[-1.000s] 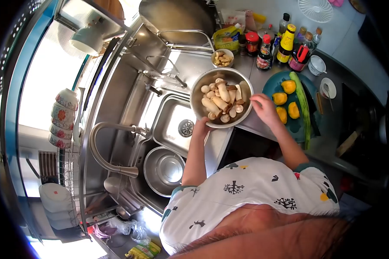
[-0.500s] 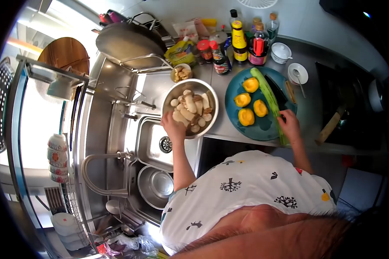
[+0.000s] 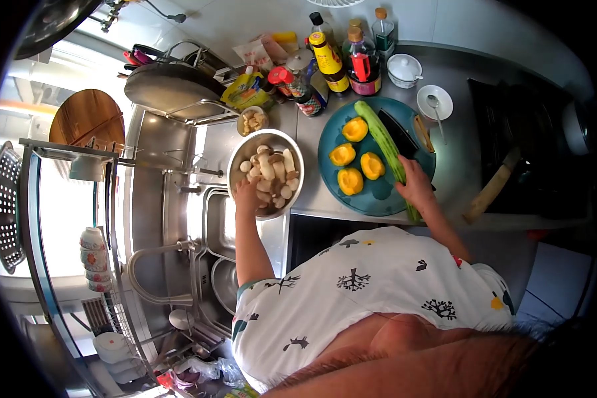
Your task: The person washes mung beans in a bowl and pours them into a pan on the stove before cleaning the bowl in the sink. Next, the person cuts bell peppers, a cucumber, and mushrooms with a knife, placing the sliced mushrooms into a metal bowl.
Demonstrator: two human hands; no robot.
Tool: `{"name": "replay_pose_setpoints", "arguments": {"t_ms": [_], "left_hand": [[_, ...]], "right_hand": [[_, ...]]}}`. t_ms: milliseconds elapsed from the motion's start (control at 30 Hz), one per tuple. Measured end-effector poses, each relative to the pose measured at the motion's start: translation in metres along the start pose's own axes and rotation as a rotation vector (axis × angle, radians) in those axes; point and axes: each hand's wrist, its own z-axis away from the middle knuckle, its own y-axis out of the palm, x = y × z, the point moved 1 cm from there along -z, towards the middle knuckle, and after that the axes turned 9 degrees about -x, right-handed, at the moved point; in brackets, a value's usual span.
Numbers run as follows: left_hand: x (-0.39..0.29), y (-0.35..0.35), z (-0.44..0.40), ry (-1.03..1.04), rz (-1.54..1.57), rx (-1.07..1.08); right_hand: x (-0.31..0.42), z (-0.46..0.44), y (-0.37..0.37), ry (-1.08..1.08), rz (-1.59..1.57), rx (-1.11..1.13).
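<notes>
My right hand [image 3: 418, 184] is closed round the lower part of a long, pale green gourd [image 3: 378, 132], which lies slantwise on a round teal board [image 3: 371, 203]. The gourd's near end sticks out past the board's front edge. Left of it lie several yellow, peach-like halves [image 3: 350, 180] with hollow middles. A dark blade-like piece [image 3: 397, 134] and a light wooden handle [image 3: 423, 132] lie to its right. My left hand [image 3: 247, 194] is bent over the near-left rim of a metal bowl [image 3: 300, 149] of pale mushrooms [image 3: 266, 166]; some fingertips are hidden.
Sauce bottles [image 3: 328, 61] and jars line the wall behind the board. A lidded white pot [image 3: 404, 69] and a small bowl [image 3: 435, 103] with a spoon stand beyond it. The dark stove [image 3: 524, 146] is at right, the sink [image 3: 219, 229] at left. A wooden handle [image 3: 494, 186] juts from the stove.
The view has shifted, so the counter's things appear further left. My right hand has gone from fingertips at the gourd's side to a fuller grip round it. My left hand stays at the bowl.
</notes>
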Motion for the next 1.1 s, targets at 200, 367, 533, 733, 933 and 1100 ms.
{"name": "replay_pose_setpoints", "arguments": {"t_ms": [200,367,533,733,933,1100], "left_hand": [[0.018,0.014,-0.023,0.14,0.556,0.105],[0.037,0.033,-0.027,0.194,0.73,-0.01],[0.044,0.016,-0.015,-0.031,0.908,0.061],[0.05,0.02,-0.012,-0.003,1.198,-0.041],[0.056,0.025,-0.019,-0.094,1.343,-0.096],[0.066,0.054,-0.021,-0.32,2.317,-0.114]], "right_hand": [[-0.016,0.005,-0.003,-0.032,-0.061,-0.311],[-0.045,0.006,-0.003,0.09,0.096,-0.134],[-0.028,-0.004,-0.014,0.346,0.068,-0.074],[-0.064,0.005,-0.007,0.132,0.111,-0.092],[-0.035,0.004,-0.011,0.249,0.149,-0.093],[-0.039,0.013,-0.013,0.151,0.159,-0.126]]}}
